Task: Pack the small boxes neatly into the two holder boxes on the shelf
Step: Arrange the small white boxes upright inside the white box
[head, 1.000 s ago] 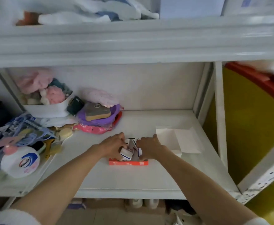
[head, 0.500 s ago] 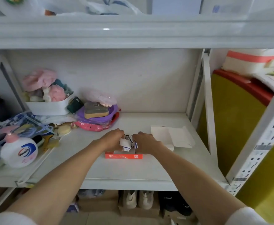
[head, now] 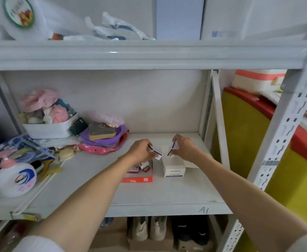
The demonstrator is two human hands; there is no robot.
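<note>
Now each hand pinches one small box: the left hand (head: 141,149) grips a white-and-blue box (head: 156,153) above the red holder box (head: 137,179), the right hand (head: 182,147) grips another small box (head: 174,145) above the white holder box (head: 173,167). More small boxes (head: 143,165) lie in the red one. A purple basin (head: 103,140) and soap bottle (head: 15,179) sit well left on the shelf (head: 94,179) — both forearms reach in, palms down.

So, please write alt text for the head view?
Two bare hands each hold a small white-and-blue box: left hand above the orange-edged holder box, right hand above the white cardboard holder box. Both stand on a white metal shelf beside clutter.
</note>
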